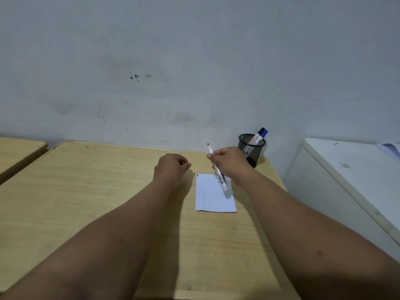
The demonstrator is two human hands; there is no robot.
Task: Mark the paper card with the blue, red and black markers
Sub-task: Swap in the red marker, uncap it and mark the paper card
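Note:
A white paper card (213,197) lies on the wooden table (108,191), with a small dark mark at its top-left corner. My right hand (229,162) grips the red marker (218,169) above the card's far edge. The marker is uncapped; its red tip points up and away and its clear barrel slants down over the card. My left hand (172,167) hovers left of the card with its fingers curled, and a small red bit at the fingertips looks like the marker's cap. The black marker (258,135) and the blue marker (264,133) stand capped in the mesh pen cup (251,148).
The black mesh pen cup stands at the table's back right corner, against the grey wall. A white cabinet (346,169) sits to the right of the table. A second wooden table (19,150) adjoins at the far left.

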